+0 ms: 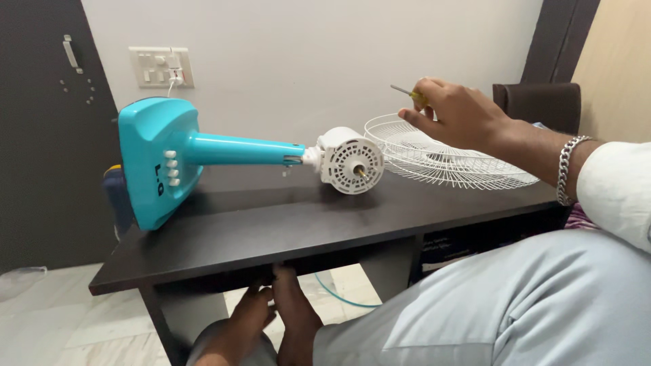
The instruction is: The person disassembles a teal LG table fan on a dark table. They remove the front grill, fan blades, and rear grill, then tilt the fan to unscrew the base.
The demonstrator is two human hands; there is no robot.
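Note:
My right hand (454, 112) is raised over the table, shut on a small screwdriver (409, 93) with a yellow handle whose metal tip points left. Just below the hand lies a white wire fan grille (434, 163), dish side up. To its left a table fan lies on its side on the dark table (271, 230): teal base (159, 159), teal stem (244, 150), and a white motor housing (349, 163) with its shaft facing me. The hand touches neither grille nor motor. My left hand is out of view. A silver chain bracelet (568, 166) circles the right wrist.
My two bare feet (278, 318) rest under the table's front edge, and my leg in light trousers fills the lower right. A switch plate (161, 66) is on the wall, a dark door (41, 135) stands at left, and a dark chair back (542, 102) is behind the grille.

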